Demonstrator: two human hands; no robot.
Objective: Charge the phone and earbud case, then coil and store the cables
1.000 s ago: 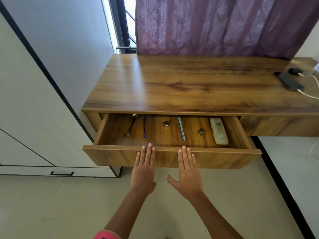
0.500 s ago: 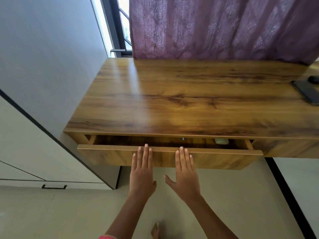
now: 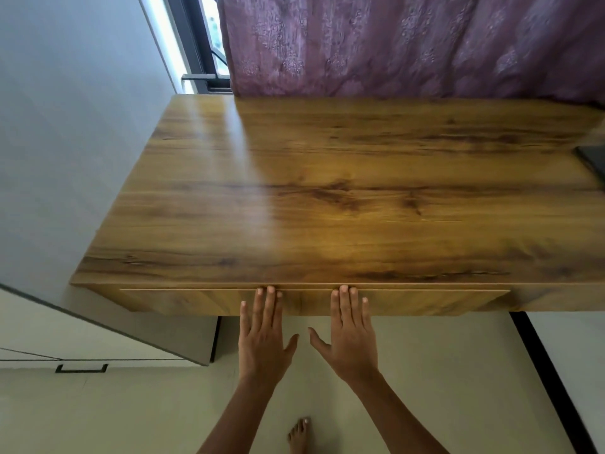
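With both hands flat and empty, left hand [image 3: 265, 335] and right hand [image 3: 352, 335] press the drawer [image 3: 196, 301] flush. Phone [image 3: 594, 160] lies far right on the bench [image 3: 327, 198]; fingertips risk pinching at the seam.

Glossy wood-grain desk [image 3: 360, 198]

The desk [image 3: 327, 198] fills the middle of the frame. The drawer [image 3: 196, 301] sits shut in its front edge. Both hands lie flat on the drawer front, the left hand [image 3: 263, 339] beside the right hand [image 3: 350, 339]. A curtain [image 3: 409, 44] hangs behind the desk, at the top. A phone [image 3: 594, 158] lies on the desk at the far right edge. A foot [image 3: 299, 435] stands on the floor [image 3: 131, 411] at the bottom.
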